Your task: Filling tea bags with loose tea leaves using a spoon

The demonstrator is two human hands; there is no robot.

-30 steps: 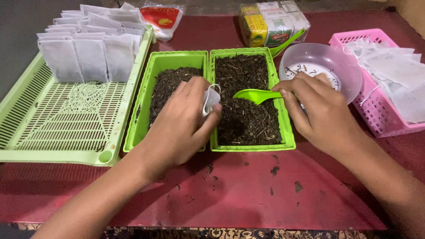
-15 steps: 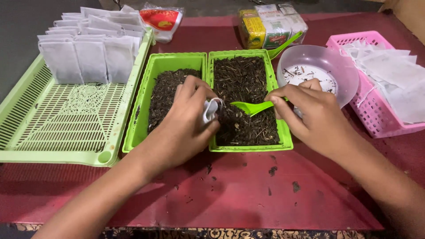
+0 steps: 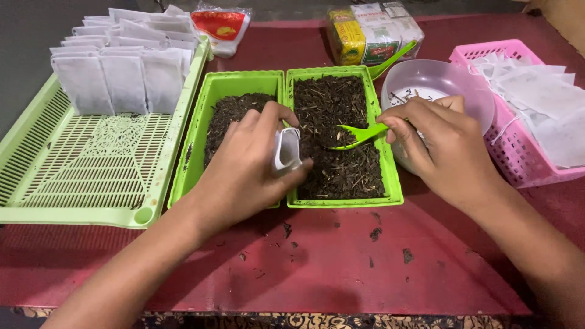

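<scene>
At ten o'clock I see a pale green slotted tray (image 3: 91,164) with rows of filled white sachets (image 3: 122,67) standing at its far end. At twelve o'clock lie a red-and-white packet (image 3: 222,27) and a bundle of yellow and white boxes (image 3: 372,33). At two o'clock sits a clear bowl (image 3: 463,85); at three o'clock, a pink basket (image 3: 518,158) of empty white sachets (image 3: 542,97). Dark crumbs (image 3: 375,234) dot the red table (image 3: 341,274).

You work at a home packing table: red cloth (image 3: 341,268), loose-tea trays (image 3: 341,201), stacked paper sachets (image 3: 122,73).
</scene>
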